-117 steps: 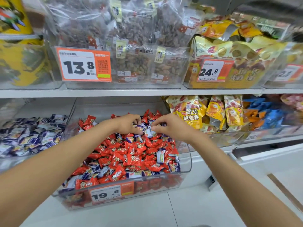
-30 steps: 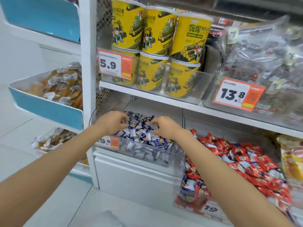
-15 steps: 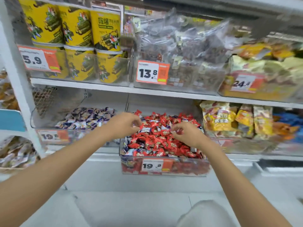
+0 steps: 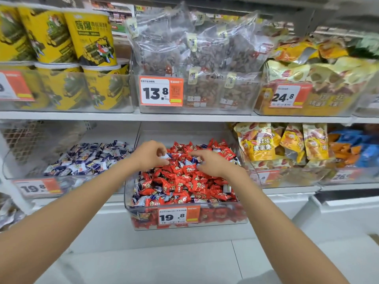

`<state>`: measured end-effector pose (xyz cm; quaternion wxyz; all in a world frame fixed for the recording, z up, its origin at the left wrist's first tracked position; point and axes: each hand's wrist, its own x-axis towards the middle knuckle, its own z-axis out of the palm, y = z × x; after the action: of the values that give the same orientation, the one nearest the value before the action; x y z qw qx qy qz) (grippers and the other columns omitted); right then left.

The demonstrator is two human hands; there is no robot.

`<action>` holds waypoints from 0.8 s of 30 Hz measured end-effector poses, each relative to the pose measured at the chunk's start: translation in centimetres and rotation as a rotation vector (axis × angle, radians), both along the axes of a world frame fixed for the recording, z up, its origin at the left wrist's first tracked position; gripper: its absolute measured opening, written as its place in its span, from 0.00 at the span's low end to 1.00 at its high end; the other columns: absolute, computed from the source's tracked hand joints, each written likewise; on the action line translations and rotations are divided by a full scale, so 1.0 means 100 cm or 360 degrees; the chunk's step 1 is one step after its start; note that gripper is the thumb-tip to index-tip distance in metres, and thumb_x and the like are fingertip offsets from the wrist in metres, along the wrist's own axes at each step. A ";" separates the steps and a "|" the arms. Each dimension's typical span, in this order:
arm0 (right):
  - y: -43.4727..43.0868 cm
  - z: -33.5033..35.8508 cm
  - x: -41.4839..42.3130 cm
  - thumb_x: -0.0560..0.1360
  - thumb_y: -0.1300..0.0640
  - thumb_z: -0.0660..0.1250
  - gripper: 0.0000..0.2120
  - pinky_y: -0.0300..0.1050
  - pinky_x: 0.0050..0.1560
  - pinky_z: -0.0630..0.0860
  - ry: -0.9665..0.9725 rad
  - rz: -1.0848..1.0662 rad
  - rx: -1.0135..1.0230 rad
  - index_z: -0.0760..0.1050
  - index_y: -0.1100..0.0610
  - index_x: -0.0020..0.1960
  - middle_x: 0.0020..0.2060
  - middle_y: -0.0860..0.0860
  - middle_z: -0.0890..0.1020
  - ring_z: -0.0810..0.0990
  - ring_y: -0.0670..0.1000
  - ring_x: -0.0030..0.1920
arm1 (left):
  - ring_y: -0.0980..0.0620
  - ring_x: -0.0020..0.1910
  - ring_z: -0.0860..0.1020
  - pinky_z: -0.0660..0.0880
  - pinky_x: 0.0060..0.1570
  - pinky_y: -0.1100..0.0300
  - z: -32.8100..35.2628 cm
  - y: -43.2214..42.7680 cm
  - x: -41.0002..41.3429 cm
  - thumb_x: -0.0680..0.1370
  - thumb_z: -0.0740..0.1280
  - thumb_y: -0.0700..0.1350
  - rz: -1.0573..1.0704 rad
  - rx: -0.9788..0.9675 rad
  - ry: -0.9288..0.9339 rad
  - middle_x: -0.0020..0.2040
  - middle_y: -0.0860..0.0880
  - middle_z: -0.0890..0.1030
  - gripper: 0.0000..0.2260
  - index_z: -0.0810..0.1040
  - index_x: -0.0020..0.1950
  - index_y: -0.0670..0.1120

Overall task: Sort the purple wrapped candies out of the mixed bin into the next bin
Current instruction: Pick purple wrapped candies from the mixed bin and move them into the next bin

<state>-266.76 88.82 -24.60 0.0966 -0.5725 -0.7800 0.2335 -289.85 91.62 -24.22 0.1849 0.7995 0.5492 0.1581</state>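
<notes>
**Lower shelf, near to far**

1. Two bare forearms reach in from the bottom edge toward the shelf.
2. Mixed bin (image 4: 126,201): clear plastic, front wall standing forward of the shelf edge, with an orange-and-white price tag (image 4: 178,216) on that wall. It holds mostly red candies (image 4: 184,182). Purple wrapped candies (image 4: 141,198) are scattered among them, thickest in the front-left corner.
3. Left hand (image 4: 150,153): over the rear left of the mixed bin, fingers curled. Thumb and forefinger pinch one purple wrapped candy (image 4: 165,157) just above the pile.
4. Right hand (image 4: 211,163): palm down over the rear middle of the same bin, fingers bent onto the pile and pointing toward the left hand. A few purple wrappers lie just past its fingertips. Those fingertips sink among the wrappers, so I cannot tell whether it grips anything.
5. Next bin (image 4: 12,167): clear plastic, just beside the mixed bin on its left. It holds a heap of purple-and-white wrappers (image 4: 90,157) with no red among them. A second price tag (image 4: 38,187) sits on its front. The pinched candy is near this bin's right wall but is over the mixed bin.
6. Yellow pouches (image 4: 256,144): standing upright in the bin to the right of the mixed bin.

**Upper shelf**

7. Yellow tubs (image 4: 90,37) stacked at left, clear bags (image 4: 194,48) of brown snacks at centre, yellow packets (image 4: 320,74) at right.
</notes>
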 end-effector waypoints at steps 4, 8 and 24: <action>0.016 -0.008 -0.004 0.76 0.60 0.69 0.24 0.48 0.53 0.76 -0.0093 0.0166 -0.0200 0.70 0.47 0.70 0.65 0.52 0.74 0.78 0.52 0.51 | 0.55 0.45 0.75 0.70 0.46 0.62 0.009 0.004 -0.007 0.75 0.73 0.47 -0.0052 -0.0025 -0.0152 0.44 0.54 0.76 0.10 0.78 0.54 0.48; 0.014 -0.002 0.017 0.69 0.53 0.78 0.15 0.48 0.45 0.75 0.0304 -0.0010 -0.0063 0.77 0.52 0.53 0.44 0.52 0.81 0.78 0.47 0.40 | 0.53 0.54 0.76 0.73 0.56 0.53 0.009 0.004 -0.006 0.79 0.67 0.46 -0.0217 -0.0151 -0.0181 0.57 0.53 0.77 0.16 0.73 0.67 0.55; -0.001 0.029 0.061 0.71 0.50 0.75 0.23 0.34 0.28 0.71 0.0666 -0.0316 0.0010 0.76 0.57 0.62 0.49 0.52 0.77 0.78 0.46 0.35 | 0.41 0.36 0.79 0.70 0.28 0.65 0.009 0.002 0.043 0.81 0.64 0.47 -0.0203 -0.0241 -0.0328 0.68 0.53 0.72 0.07 0.73 0.58 0.51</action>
<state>-260.64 88.76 -21.72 0.2804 -0.5854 -0.6835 0.3340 -285.59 91.78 -23.33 0.3097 0.7961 0.4858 0.1853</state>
